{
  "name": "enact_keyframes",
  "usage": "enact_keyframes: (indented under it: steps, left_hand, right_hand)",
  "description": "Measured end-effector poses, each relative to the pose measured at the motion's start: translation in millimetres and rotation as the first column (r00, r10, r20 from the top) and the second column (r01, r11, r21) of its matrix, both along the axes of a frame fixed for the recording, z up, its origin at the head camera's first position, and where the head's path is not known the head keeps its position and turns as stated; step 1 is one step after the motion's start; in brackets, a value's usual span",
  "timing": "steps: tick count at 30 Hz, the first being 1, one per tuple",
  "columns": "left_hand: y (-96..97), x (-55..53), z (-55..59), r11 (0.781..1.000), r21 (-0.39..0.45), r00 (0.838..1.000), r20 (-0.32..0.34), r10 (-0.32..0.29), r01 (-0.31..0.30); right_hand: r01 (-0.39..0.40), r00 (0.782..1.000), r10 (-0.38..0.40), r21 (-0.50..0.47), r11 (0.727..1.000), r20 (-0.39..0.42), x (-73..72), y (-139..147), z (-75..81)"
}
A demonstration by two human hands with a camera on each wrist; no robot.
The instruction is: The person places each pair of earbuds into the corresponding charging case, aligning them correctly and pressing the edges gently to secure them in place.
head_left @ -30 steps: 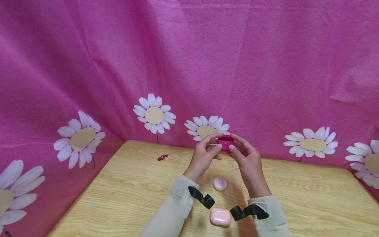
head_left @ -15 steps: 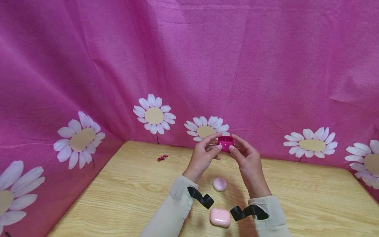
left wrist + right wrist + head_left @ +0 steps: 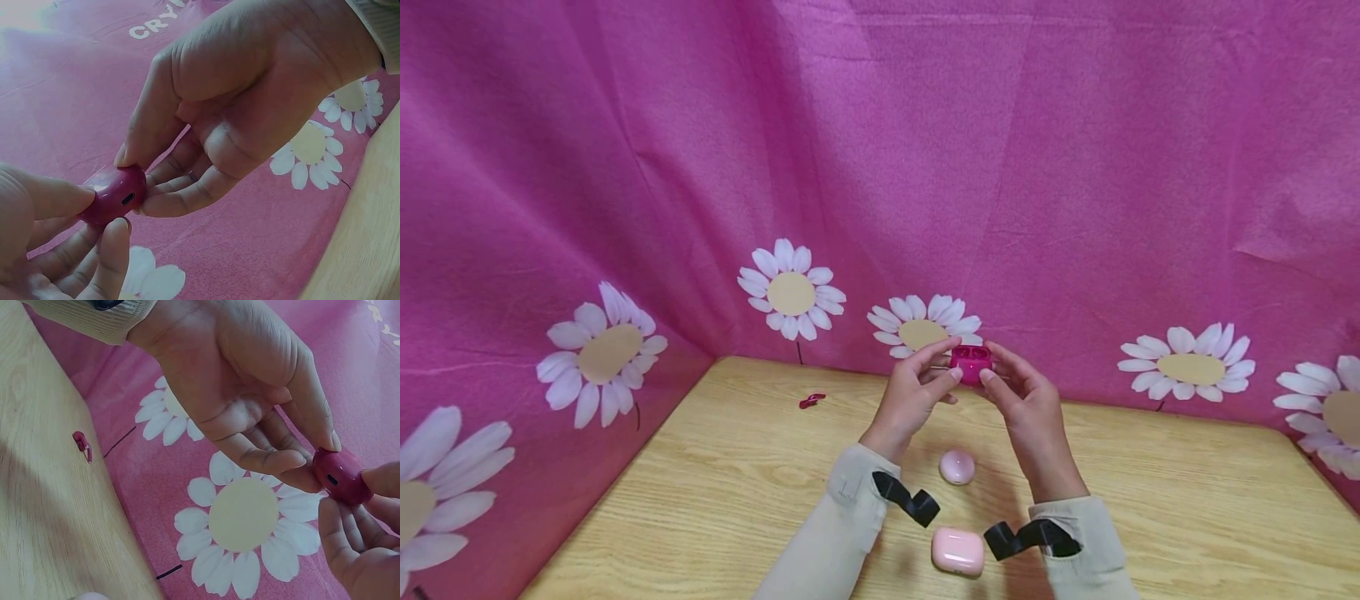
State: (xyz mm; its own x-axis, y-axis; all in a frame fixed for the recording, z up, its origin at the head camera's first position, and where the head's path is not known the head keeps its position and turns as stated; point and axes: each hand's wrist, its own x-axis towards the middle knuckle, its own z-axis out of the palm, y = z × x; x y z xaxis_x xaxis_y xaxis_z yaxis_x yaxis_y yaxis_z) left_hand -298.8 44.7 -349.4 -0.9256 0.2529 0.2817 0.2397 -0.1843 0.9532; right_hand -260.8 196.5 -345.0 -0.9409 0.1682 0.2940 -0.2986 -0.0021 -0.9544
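Observation:
Both hands hold a small glossy magenta earbud case [image 3: 972, 370] up in front of the curtain, at the far side of the table. My left hand [image 3: 913, 390] pinches its left end and my right hand [image 3: 1022, 398] its right end, thumbs on the near face. The case's top is open, with two dark sockets showing in the head view. On its underside, a charging port shows in the left wrist view, where the case [image 3: 115, 194] sits between both hands' fingertips. Two magenta earbuds [image 3: 812, 401] appear to lie together on the table, left of my left hand.
Below the hands, a round pale-pink case [image 3: 957, 467] lies on the wooden table [image 3: 715, 500], with a pink rounded rectangular case [image 3: 958, 551] nearer me between the forearms. A magenta curtain [image 3: 1075, 167] with daisies borders the table's back and left. Black straps circle both sleeves.
The magenta case has tipped slightly toward me, so its two sockets now show more clearly. Both hands keep their hold and stay nearly in place.

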Motion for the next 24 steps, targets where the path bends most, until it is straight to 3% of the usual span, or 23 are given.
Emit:
enact_keyframes:
  steps: [8, 13, 24]
  left_hand:
    - [-1.9, 0.1, 0.1, 1.000, 0.002, 1.000, 0.003, -0.015, 0.015]
    - [-2.3, 0.3, -0.3, 1.000, 0.005, 1.000, 0.004, -0.014, 0.014]
    - [-0.4, -2.3, -2.7, 1.000, 0.009, 0.996, -0.092, -0.018, 0.019]
  right_hand:
    - [-0.024, 1.000, 0.024, -0.037, 0.999, 0.000, -0.9, 0.0, -0.8]
    - [-0.037, 0.998, 0.040, -0.066, 0.997, 0.045, -1.2, -0.1, -1.3]
    - [-0.009, 0.993, 0.024, -0.122, 0.993, 0.119, -2.2, -0.2, -3.2]
